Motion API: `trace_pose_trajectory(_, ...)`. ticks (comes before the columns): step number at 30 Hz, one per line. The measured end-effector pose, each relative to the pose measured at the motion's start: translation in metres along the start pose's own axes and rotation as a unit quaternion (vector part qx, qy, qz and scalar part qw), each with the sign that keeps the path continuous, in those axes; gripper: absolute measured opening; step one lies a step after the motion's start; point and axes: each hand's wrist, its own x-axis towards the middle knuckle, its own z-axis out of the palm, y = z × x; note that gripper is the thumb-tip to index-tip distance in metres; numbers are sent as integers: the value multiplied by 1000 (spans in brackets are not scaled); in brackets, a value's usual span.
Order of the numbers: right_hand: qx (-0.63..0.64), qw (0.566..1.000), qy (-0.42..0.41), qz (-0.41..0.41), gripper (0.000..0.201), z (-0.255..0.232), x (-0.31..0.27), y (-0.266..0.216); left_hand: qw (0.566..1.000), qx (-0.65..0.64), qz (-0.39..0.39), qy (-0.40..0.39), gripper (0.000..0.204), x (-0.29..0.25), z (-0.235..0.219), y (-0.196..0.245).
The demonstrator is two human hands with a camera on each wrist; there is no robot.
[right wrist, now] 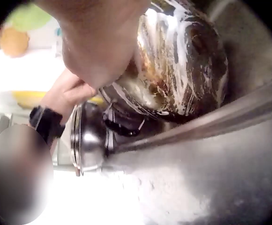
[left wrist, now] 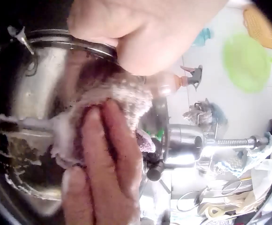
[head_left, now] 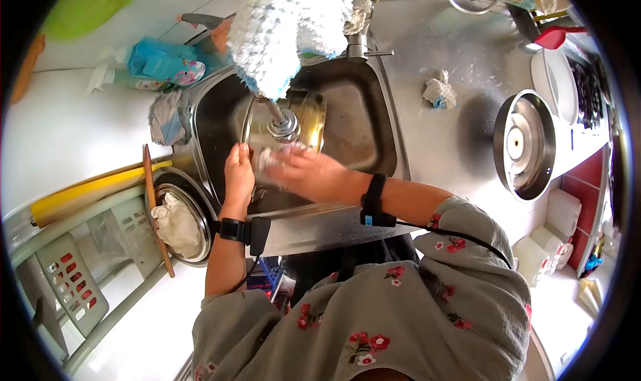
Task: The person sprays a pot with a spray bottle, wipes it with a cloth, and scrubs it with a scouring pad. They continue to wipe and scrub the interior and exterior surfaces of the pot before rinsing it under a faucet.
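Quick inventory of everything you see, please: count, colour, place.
Soapy pot: one, silver, inside sink
Scrubber: one, pale, against pot
Sink: one, grey, centre
Faucet: one, silver, behind sink
Knitted cloth: one, white and blue, above sink
Crumpled rag: one, whitish, right counter
Round pan: one, silver, far right
Second pot: one, silver, left of sink
Plastic rack: one, grey, lower left
Wooden stick: one, brown, left
Tube: one, yellow, left
Wristbands: two, black, on wrists
Left hand: one, bare, gripping pot rim
Right hand: one, bare, pressing scrubber
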Motion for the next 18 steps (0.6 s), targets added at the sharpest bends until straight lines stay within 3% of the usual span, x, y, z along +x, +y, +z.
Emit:
trace_pose_trajectory(3,-21,994,-33,104,43,-17,6,17,997,-60,5,38,40,12,13,-35)
trace_pose_trajectory(5,-17,976,-14,217,42,-22,12,34,999,-52,-7,15,43,9,13,-22)
trace_pose_trajectory(6,34,972,18,233,42,-18,14,47,999,-49,-8,22,43,6,15,-17)
trace_pose_trajectory(7,84,964,50,248,41,-10,16,65,998,-45,-8,30,44,6,17,-14)
trace_pose_trajectory(12,259,880,-30,396,39,60,23,173,997,-62,19,37,40,8,19,-8)
trace_pose_trajectory(14,293,832,12,471,40,87,26,191,996,-70,28,43,39,10,21,-10)
trace_pose_trajectory(15,268,859,47,434,39,85,25,179,995,-91,30,42,38,11,21,-9)
trace_pose_trajectory(17,311,863,49,395,37,24,29,130,990,-134,28,40,37,11,23,-5)
trace_pose_trajectory(18,195,916,44,348,36,2,29,101,989,-142,13,32,37,13,22,-3)
